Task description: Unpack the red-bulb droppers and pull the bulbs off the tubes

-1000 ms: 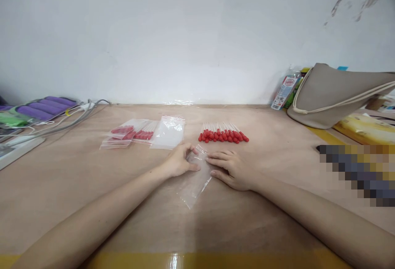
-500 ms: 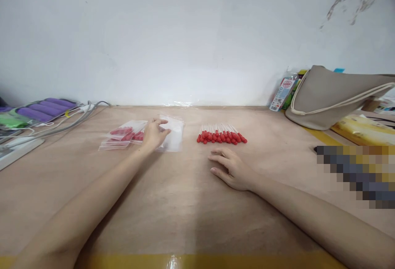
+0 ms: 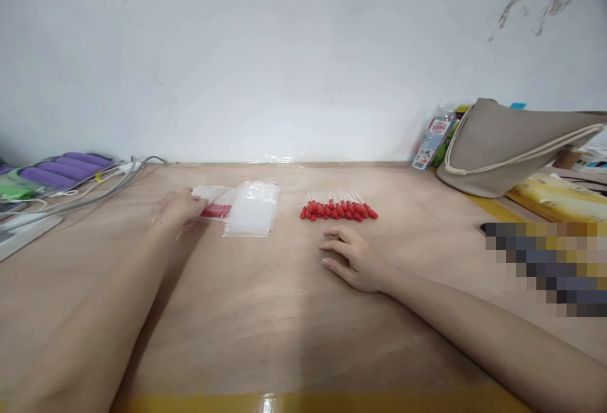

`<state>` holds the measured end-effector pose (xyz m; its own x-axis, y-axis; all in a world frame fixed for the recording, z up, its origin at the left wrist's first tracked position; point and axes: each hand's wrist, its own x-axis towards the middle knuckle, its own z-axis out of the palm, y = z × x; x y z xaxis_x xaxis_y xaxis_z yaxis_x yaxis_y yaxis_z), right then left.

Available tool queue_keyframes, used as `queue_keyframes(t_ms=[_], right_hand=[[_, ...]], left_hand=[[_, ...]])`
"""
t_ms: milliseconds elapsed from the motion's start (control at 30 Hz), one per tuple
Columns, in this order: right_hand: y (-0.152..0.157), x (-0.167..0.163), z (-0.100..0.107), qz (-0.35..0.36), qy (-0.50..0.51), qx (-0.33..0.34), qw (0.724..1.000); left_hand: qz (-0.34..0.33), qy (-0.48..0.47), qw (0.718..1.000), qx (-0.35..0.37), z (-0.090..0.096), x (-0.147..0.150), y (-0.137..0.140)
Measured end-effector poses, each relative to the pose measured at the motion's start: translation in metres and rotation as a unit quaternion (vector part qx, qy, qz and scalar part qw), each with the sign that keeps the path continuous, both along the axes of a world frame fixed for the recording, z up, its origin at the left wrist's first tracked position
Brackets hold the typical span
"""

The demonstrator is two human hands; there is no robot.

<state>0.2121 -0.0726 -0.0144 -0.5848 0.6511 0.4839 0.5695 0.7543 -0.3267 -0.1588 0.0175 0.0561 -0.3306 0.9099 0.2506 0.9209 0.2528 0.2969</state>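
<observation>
Bagged swabs [image 3: 217,210] lie left, beside the left hand [image 3: 177,207], grip unclear; loose swabs [image 3: 337,210] lie unbagged beyond the right hand [image 3: 355,260], fingers parted.

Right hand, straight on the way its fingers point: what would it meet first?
Likely the flat clear bags, passing nearside of the red-tipped sticks; how high the right hand sits is unclear.

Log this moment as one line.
left hand: at bagged red-tipped swabs, grip unclear | right hand: open, near loose red-tipped swabs | clear zip bags: stacked between bagged and loose swabs
</observation>
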Motion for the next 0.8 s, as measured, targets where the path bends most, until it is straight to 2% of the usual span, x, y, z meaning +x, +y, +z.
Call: queue_keyframes(t_ms=[167,333,367,433,533,633,700,800], right_hand=[[0.001,0.0,0.0,0.003,0.003,0.007,1.0],[0.0,-0.001,0.002,0.007,0.023,0.013,1.0],[0.0,-0.001,0.003,0.005,0.035,0.013,0.999],[0.001,-0.001,0.005,-0.015,0.075,0.02,0.997],[0.003,0.002,0.007,-0.074,0.169,0.052,0.982],[0.005,0.007,0.009,-0.094,0.236,0.085,0.964],[0.004,0.009,0.01,-0.081,0.239,0.089,0.963],[0.0,0.009,0.014,-0.048,0.184,0.066,0.979]], left_hand=[[0.018,0.041,0.998,0.049,-0.006,-0.012,-0.015],[-0.004,0.063,0.989,0.137,0.012,0.002,-0.007],[-0.029,0.063,0.984,0.163,0.015,0.01,-0.006],[-0.148,0.053,0.958,0.242,0.017,0.034,-0.008],[-0.337,0.014,0.893,0.298,0.004,0.079,-0.027],[-0.515,0.021,0.82,0.25,-0.023,0.118,-0.057],[-0.568,0.019,0.798,0.202,-0.038,0.137,-0.076],[-0.582,0.005,0.801,0.145,-0.051,0.153,-0.093]])
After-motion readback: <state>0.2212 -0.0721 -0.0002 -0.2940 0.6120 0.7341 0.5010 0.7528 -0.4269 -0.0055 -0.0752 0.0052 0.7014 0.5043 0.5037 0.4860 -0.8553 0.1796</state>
